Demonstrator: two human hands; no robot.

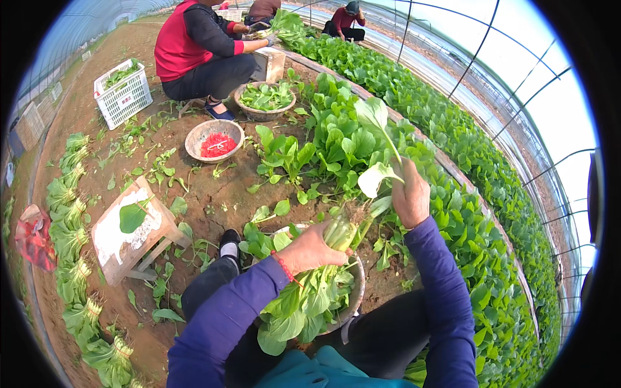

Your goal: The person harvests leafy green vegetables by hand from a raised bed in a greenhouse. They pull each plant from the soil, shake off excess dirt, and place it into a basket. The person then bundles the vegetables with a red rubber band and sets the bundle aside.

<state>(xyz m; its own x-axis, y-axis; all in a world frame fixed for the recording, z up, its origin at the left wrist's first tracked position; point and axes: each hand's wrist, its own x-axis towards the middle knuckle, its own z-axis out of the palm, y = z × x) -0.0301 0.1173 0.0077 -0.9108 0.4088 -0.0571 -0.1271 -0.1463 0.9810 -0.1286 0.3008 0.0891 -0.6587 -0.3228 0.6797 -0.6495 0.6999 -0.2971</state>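
Note:
My left hand (310,250) is closed around the stems of a bunch of leafy greens (315,296), roots up and leaves hanging down. Just to the right, my right hand (411,194) grips a few loose leaves (376,177) by their stalks; pale leaf undersides show above and beside the fingers. Earthy roots (355,212) stick out between the two hands. Beneath the bunch is a round basin (360,281) between my legs, holding more leaves and partly hidden by the greens and my left arm.
A low wooden stool (109,257) stands at left, near a row of tied bunches (73,237). Ahead are a basin of red ties (201,133), a basin of leaves (264,115), a white crate (127,99) and a seated co-worker (194,43). Growing greens (465,233) line the right.

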